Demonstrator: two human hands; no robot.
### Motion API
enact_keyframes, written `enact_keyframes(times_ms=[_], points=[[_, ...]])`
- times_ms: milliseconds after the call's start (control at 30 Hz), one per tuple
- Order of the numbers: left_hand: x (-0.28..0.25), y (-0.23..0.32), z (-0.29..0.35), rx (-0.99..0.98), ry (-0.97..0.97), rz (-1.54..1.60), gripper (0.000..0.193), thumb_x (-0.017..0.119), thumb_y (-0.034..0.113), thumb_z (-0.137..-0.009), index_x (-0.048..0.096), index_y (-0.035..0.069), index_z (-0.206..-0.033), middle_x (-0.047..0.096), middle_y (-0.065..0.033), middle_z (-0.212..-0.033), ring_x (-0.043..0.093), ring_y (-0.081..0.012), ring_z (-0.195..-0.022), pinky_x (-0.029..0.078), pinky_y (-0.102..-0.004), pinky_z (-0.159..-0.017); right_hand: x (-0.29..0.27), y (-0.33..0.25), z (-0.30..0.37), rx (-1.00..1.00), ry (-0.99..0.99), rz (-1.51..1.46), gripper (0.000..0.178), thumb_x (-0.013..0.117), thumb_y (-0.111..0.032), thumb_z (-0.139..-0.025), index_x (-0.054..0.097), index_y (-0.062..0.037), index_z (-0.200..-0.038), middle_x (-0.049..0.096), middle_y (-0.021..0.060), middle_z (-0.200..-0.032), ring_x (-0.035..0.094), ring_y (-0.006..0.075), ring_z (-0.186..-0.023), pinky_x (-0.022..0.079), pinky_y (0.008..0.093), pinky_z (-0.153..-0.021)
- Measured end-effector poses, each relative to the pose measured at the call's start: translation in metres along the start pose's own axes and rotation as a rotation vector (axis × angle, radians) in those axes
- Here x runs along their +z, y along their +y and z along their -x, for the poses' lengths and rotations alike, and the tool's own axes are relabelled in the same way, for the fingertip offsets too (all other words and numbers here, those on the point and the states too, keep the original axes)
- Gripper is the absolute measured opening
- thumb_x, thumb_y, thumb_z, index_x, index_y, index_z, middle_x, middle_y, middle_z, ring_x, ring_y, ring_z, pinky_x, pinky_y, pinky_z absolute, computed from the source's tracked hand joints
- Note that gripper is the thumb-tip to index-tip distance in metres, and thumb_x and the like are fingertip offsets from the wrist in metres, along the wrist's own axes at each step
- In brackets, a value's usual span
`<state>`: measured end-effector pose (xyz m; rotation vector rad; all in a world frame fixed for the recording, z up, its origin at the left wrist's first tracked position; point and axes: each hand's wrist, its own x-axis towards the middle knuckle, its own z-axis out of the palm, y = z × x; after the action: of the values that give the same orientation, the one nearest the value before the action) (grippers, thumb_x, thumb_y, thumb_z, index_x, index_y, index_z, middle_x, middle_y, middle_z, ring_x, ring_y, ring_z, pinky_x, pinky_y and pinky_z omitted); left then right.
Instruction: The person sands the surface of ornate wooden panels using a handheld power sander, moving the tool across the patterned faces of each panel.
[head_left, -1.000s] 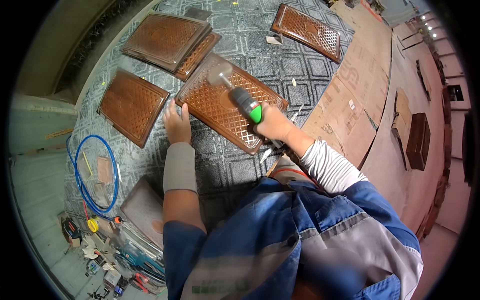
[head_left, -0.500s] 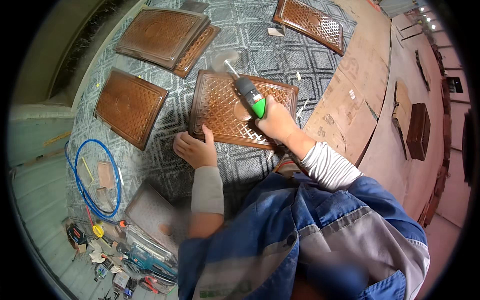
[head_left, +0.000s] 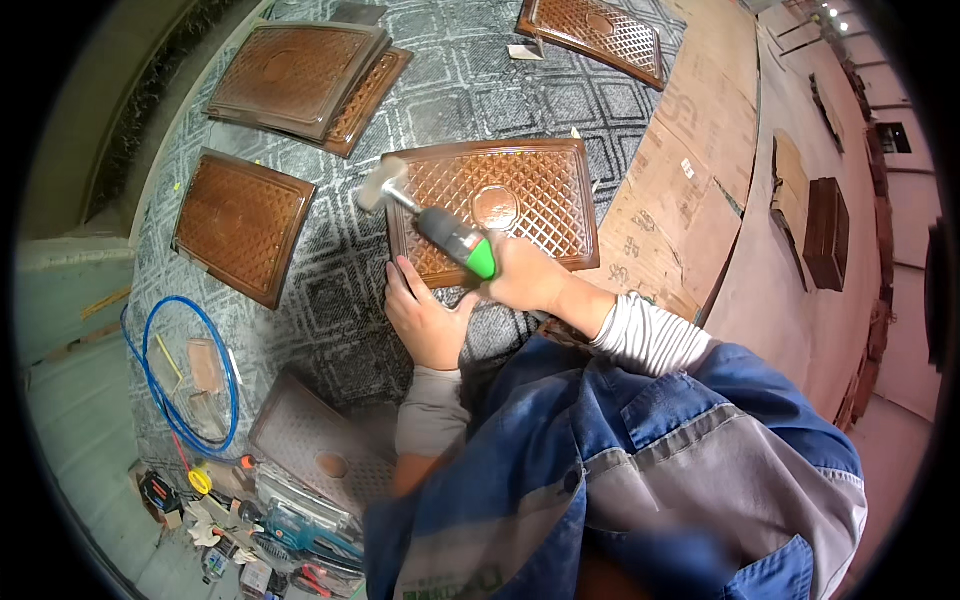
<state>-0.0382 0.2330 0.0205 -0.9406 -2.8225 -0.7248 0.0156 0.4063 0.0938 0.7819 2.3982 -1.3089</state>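
A brown wooden panel (head_left: pixel 548 205), carved with a diamond lattice around an oval, lies on the patterned cloth before me. My right hand (head_left: pixel 525 272) grips a hand-held rotary power tool (head_left: pixel 450 237) with a green and black body, over the panel's near left part. The tool's round wheel (head_left: pixel 383 184), blurred, is at the panel's left edge; whether it touches the wood is unclear. My left hand (head_left: pixel 430 318) has its fingers spread, fingertips on the panel's near left corner and thumb close to the right hand.
Similar panels lie at the left (head_left: pixel 245 225), stacked at the far left (head_left: pixel 295 75) and at the far right (head_left: pixel 598 35). Near left are a blue hose coil (head_left: pixel 150 370), a greyish panel (head_left: pixel 300 430) and scattered tools (head_left: pixel 310 535). Flattened cardboard (head_left: pixel 665 210) borders the cloth.
The panel has turned counterclockwise. The power tool has swung left and nearer, its wheel going from the far edge to the left edge. My left hand has shifted right, closer to my right hand.
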Motion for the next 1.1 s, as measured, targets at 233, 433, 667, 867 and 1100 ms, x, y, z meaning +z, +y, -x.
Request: enact_keyframes(times_ms=[233,433,667,867,1100], points=[[0.023,0.025,-0.016,-0.196,0.05,-0.175,0.107,0.069,0.073,-0.077,0.046,-0.015,-0.134,0.051,-0.0269,-0.135,0.054,-0.0381,-0.111,0.042,-0.0478,-0.098,-0.052,0.025,0.017,0.194,0.205,-0.11,0.05,0.076,-0.017,-0.075,0.056,0.0065,-0.113,0.07,0.0288,-0.095,0.071,0.0414,-0.094,0.054,0.0436,-0.085],[0.011,0.039,0.0,-0.087,-0.054,-0.055,0.11,0.072,0.068,-0.078,0.035,-0.011,-0.146,0.046,-0.0225,-0.144,0.05,-0.0354,-0.118,0.037,-0.0499,-0.107,-0.028,0.023,0.014,0.027,0.096,0.052,0.055,0.081,-0.02,-0.074,0.052,0.0087,-0.111,0.068,0.0336,-0.096,0.067,0.0479,-0.095,0.054,0.0477,-0.085],[0.031,0.012,0.011,0.016,-0.023,0.044,0.087,0.069,0.044,-0.092,0.031,-0.008,-0.15,0.036,-0.0259,-0.155,0.032,-0.0399,-0.147,0.021,-0.0577,-0.122,-0.021,0.028,0.001,0.106,0.186,0.192,0.049,0.073,-0.011,-0.073,0.051,0.0068,-0.113,0.068,0.0317,-0.091,0.068,0.0472,-0.093,0.054,0.0492,-0.085],[0.033,0.01,0.01,0.049,0.013,0.058,0.09,0.069,0.046,-0.091,0.03,-0.01,-0.15,0.034,-0.0305,-0.155,0.033,-0.0422,-0.146,0.025,-0.0531,-0.122,-0.013,0.009,0.009,0.066,-0.023,0.256,0.047,0.066,-0.008,-0.076,0.051,0.009,-0.117,0.069,0.0318,-0.099,0.069,0.0448,-0.099,0.054,0.0477,-0.091],[0.037,0.01,0.009,0.067,0.08,0.136,0.09,0.079,0.04,-0.084,0.037,-0.009,-0.146,0.041,-0.0305,-0.149,0.04,-0.0461,-0.138,0.035,-0.0531,-0.115,-0.048,0.045,0.0,0.208,0.291,0.134,0.051,0.069,-0.01,-0.075,0.052,0.0085,-0.12,0.069,0.0316,-0.102,0.068,0.0441,-0.102,0.054,0.0471,-0.091]])
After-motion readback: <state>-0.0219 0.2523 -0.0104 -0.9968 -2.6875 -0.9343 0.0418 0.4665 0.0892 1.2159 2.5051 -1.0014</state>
